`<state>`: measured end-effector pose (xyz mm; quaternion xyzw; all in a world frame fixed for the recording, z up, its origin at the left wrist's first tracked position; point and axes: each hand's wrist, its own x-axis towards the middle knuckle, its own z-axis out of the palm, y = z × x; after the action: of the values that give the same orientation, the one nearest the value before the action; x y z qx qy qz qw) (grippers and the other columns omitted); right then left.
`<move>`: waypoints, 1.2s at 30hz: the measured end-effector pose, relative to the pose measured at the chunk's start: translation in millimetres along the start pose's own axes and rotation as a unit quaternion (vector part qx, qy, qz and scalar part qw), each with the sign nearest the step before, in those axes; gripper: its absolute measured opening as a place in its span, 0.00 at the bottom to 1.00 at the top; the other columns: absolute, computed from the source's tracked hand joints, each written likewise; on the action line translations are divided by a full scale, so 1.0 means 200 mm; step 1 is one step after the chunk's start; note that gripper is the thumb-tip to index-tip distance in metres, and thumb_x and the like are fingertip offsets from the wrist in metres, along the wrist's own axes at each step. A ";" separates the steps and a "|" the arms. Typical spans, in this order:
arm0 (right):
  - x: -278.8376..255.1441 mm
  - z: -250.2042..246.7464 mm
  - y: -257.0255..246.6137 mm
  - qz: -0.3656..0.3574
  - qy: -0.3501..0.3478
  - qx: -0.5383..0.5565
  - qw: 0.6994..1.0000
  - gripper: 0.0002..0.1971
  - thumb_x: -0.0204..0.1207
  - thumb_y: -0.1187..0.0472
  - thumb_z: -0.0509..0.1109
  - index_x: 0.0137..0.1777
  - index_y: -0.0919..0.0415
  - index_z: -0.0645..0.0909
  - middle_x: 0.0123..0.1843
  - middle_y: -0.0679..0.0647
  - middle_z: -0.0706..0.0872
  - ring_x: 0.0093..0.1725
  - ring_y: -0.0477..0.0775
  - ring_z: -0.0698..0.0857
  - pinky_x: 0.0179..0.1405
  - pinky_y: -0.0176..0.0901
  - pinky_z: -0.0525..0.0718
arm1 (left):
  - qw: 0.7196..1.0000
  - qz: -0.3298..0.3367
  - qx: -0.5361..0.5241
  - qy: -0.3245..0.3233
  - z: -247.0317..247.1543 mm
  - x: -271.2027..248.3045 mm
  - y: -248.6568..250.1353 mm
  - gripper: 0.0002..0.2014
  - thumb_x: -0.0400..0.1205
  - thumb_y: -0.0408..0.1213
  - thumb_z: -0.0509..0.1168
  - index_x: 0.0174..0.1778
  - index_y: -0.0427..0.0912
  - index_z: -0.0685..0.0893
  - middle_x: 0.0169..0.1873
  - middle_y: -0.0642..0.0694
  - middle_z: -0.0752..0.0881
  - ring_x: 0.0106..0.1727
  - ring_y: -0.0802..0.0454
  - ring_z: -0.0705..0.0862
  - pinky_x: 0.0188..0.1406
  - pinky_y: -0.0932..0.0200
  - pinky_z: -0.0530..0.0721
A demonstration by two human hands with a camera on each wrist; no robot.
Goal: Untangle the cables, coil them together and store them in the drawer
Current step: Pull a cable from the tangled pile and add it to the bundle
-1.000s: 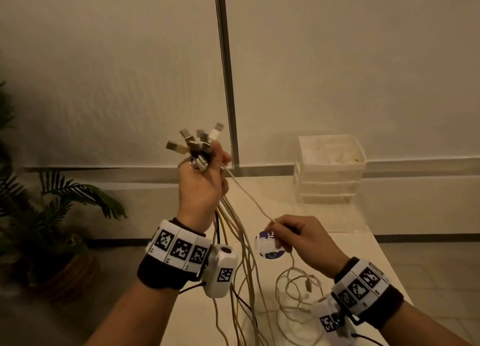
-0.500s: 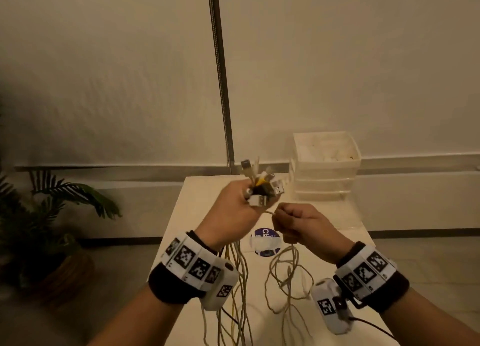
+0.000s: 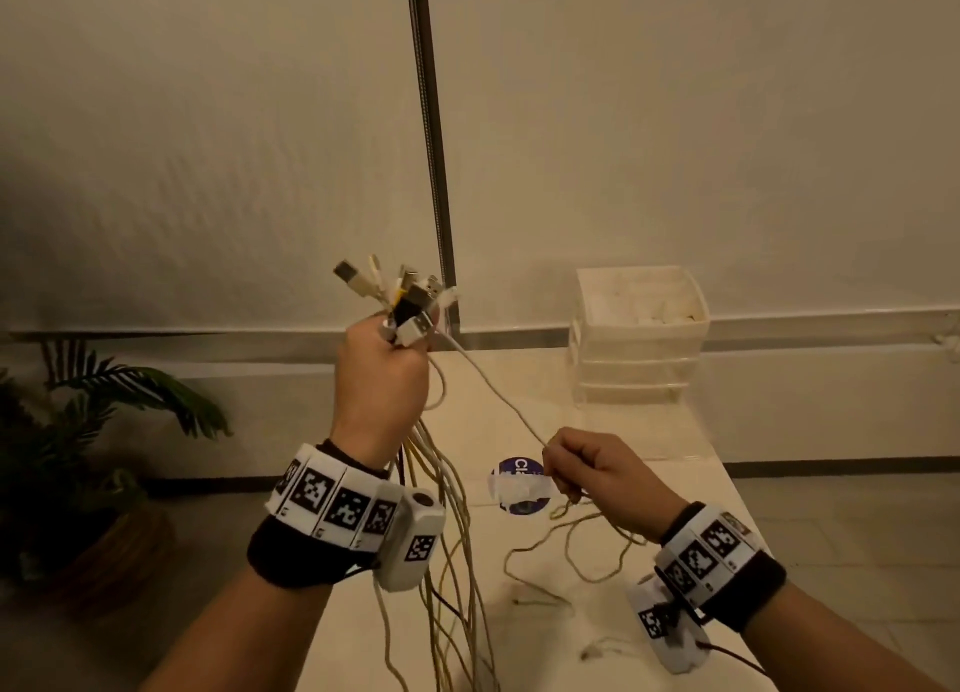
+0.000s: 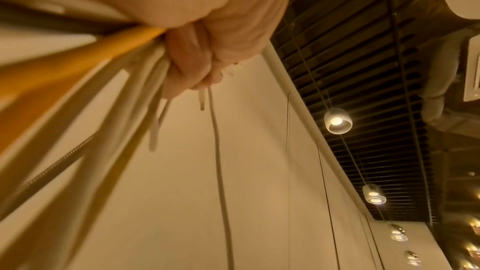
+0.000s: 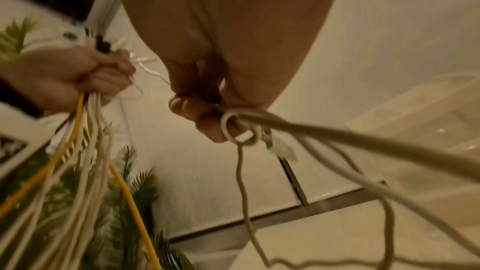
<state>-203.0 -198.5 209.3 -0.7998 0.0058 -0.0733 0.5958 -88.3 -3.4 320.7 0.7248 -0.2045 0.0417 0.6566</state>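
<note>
My left hand is raised over the table's left side and grips a bundle of cables, white and yellow, with their USB plugs sticking up out of the fist. The strands hang down past my wrist. One white cable runs taut from that fist down to my right hand, which pinches it between thumb and fingers. Below my right hand the same cable loops loosely onto the table. In the right wrist view a small loop of cable sits at my fingertips. The left wrist view shows the fist closed round the strands.
A white stack of plastic drawers stands at the table's far right. A round blue sticker lies mid-table. A potted plant stands on the floor to the left. A metal pole rises behind the table.
My left hand has risen and moved left with the plugs, while my right hand dropped down and right, drawing one white cable out taut between them.
</note>
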 end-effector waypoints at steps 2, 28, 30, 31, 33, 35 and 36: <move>0.01 0.01 0.04 -0.003 -0.007 -0.038 0.999 0.13 0.86 0.64 0.59 0.40 0.68 0.78 0.27 0.43 0.79 0.30 0.45 0.76 0.35 0.38 0.77 | 0.999 0.000 -0.032 0.020 -0.03 0.00 0.00 0.15 0.76 0.56 0.67 0.29 0.52 0.85 0.21 0.55 0.75 0.25 0.50 0.67 0.30 0.49 0.67; 0.01 -0.10 0.00 0.002 0.071 -0.117 0.991 0.08 0.80 0.67 0.68 0.39 0.65 0.85 0.37 0.59 0.89 0.39 0.59 0.86 0.43 0.53 0.83 | 0.993 0.066 0.092 0.018 -0.08 -0.07 -0.01 0.01 0.81 0.40 0.71 0.46 0.49 0.88 0.38 0.49 0.91 0.37 0.53 0.86 0.35 0.61 0.81; 0.02 -0.08 -0.07 -0.012 0.068 -0.091 0.993 0.07 0.79 0.69 0.68 0.40 0.68 0.84 0.37 0.58 0.88 0.37 0.55 0.88 0.38 0.42 0.84 | 0.993 0.088 0.054 -0.064 -0.02 -0.10 0.00 0.07 0.80 0.38 0.71 0.47 0.57 0.87 0.43 0.60 0.90 0.46 0.64 0.88 0.45 0.68 0.83; 0.03 -0.06 -0.10 -0.019 0.067 -0.086 0.994 0.06 0.78 0.70 0.69 0.41 0.68 0.84 0.36 0.57 0.88 0.35 0.56 0.89 0.36 0.40 0.85 | 0.989 0.091 0.055 -0.103 0.00 -0.11 0.00 0.09 0.80 0.37 0.71 0.45 0.60 0.87 0.42 0.64 0.89 0.47 0.67 0.87 0.46 0.70 0.82; 0.03 -0.04 -0.13 -0.027 0.065 -0.075 0.995 0.04 0.77 0.72 0.70 0.41 0.69 0.84 0.37 0.56 0.88 0.31 0.55 0.87 0.33 0.44 0.86 | 0.978 0.097 0.072 -0.171 0.06 -0.13 0.00 0.09 0.82 0.37 0.69 0.39 0.57 0.87 0.33 0.63 0.88 0.36 0.66 0.85 0.37 0.63 0.80; 0.02 -0.02 -0.17 -0.024 0.038 -0.048 0.998 0.03 0.76 0.74 0.70 0.41 0.74 0.84 0.38 0.53 0.88 0.31 0.52 0.86 0.32 0.44 0.87 | 0.967 0.102 0.077 -0.219 0.11 -0.15 -0.03 0.06 0.82 0.39 0.69 0.40 0.50 0.89 0.35 0.55 0.90 0.37 0.61 0.86 0.38 0.53 0.83; 0.02 -0.01 -0.19 -0.017 0.022 -0.036 0.999 0.03 0.76 0.75 0.70 0.42 0.76 0.84 0.39 0.55 0.88 0.32 0.53 0.87 0.32 0.43 0.87 | 0.963 0.099 0.080 -0.239 0.13 -0.16 -0.04 0.04 0.81 0.41 0.70 0.44 0.48 0.90 0.39 0.53 0.91 0.43 0.58 0.88 0.45 0.50 0.85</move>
<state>-202.9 -190.7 246.0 -0.8187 0.0079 -0.1012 0.5652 -119.2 -20.4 299.2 0.7398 -0.4222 -0.0517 0.5213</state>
